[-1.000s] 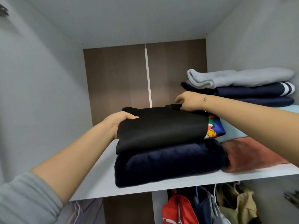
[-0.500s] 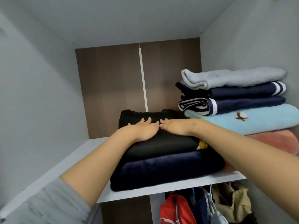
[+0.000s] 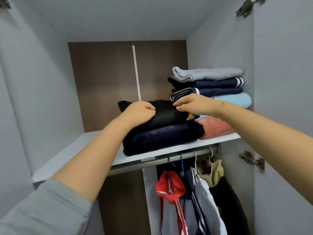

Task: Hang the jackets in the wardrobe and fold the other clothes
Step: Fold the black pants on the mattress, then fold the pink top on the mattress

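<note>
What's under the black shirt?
A thick navy blanket lies under the black shirt, on the shelf. A colourful bit peeks out at the shirt's right; the rest is covered.
</note>
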